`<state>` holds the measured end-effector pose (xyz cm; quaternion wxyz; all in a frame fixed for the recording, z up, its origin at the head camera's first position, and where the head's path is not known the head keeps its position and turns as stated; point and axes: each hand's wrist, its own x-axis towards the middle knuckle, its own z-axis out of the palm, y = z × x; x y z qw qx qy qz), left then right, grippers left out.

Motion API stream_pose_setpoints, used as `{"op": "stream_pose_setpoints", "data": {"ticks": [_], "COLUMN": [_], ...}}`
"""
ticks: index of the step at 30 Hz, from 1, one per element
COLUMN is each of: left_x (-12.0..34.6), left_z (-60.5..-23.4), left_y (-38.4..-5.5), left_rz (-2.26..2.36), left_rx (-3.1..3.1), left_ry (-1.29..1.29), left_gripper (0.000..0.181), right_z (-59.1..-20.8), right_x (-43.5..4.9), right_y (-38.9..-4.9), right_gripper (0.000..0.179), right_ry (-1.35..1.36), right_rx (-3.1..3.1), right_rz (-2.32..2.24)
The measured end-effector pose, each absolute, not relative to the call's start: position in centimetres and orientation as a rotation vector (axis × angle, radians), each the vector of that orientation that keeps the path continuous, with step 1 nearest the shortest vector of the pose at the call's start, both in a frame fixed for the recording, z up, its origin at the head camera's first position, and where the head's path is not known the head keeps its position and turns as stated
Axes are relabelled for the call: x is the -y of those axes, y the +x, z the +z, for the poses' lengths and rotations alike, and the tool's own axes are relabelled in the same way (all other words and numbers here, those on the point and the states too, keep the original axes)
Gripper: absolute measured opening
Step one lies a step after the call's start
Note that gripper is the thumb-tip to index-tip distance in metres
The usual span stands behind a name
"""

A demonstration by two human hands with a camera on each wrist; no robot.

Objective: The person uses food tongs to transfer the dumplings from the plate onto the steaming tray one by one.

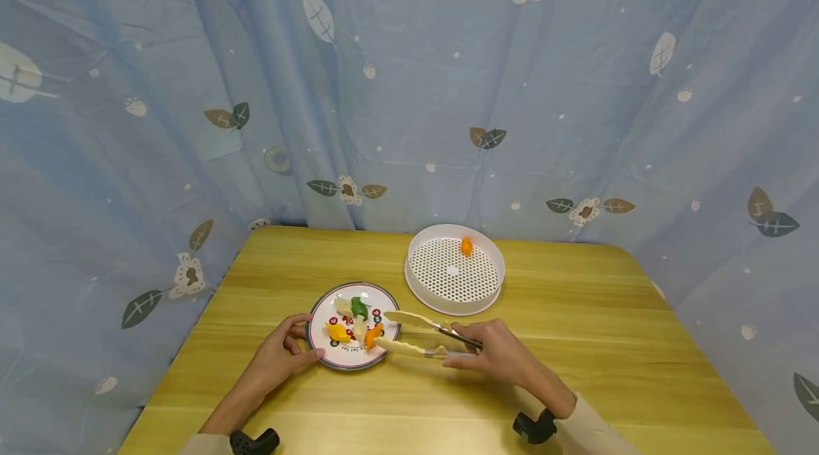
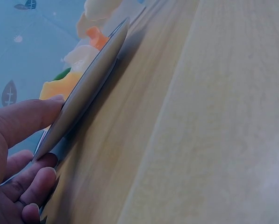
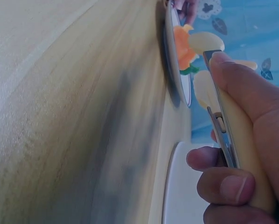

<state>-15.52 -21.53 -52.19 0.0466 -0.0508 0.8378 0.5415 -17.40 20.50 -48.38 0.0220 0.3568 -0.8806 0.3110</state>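
Observation:
My left hand (image 1: 281,350) holds the near-left rim of a round white plate (image 1: 379,297) with a dark border, thumb on the edge and fingers beneath it in the left wrist view. On the plate lie a yellow piece (image 1: 338,332), a green piece (image 1: 359,308), an orange piece (image 1: 373,336) and pale pieces (image 1: 343,306), like toy food. With my right hand (image 1: 502,357) I grip food tongs (image 1: 406,348) with cream tips. The tips stand apart over the plate's right side, one beside the orange piece (image 3: 182,49).
A white round basket (image 1: 448,306) with a perforated bottom stands behind the plate to the right, holding one orange piece (image 1: 467,247). Both rest on a wooden table (image 1: 576,313). A blue patterned curtain (image 1: 409,85) hangs around the table's back and sides.

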Motion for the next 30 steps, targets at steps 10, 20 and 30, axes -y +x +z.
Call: {"op": "stream_pose_setpoints", "data": {"ticks": [10,20,30], "left_x": [21.7,21.4,21.5], "left_z": [-52.4,-52.3,-52.3], "left_y": [-15.6,-15.5,-15.7], "left_rz": [1.645,1.630,1.621], "left_rx": [-2.570,-2.570,-2.576], "left_ry": [-0.147,-0.144,-0.158], "left_gripper": [0.073,0.073,0.074], "right_z": [-48.7,-48.5,-49.1], "right_x": [-19.5,-19.2,-20.4], "right_y": [-18.3,-18.5,-18.2], "right_gripper": [0.042,0.035,0.051], "right_ry": [1.157,1.268,1.265], "right_rx": [2.769,2.674,2.660], "right_rz": [0.865,0.863,0.932]}}
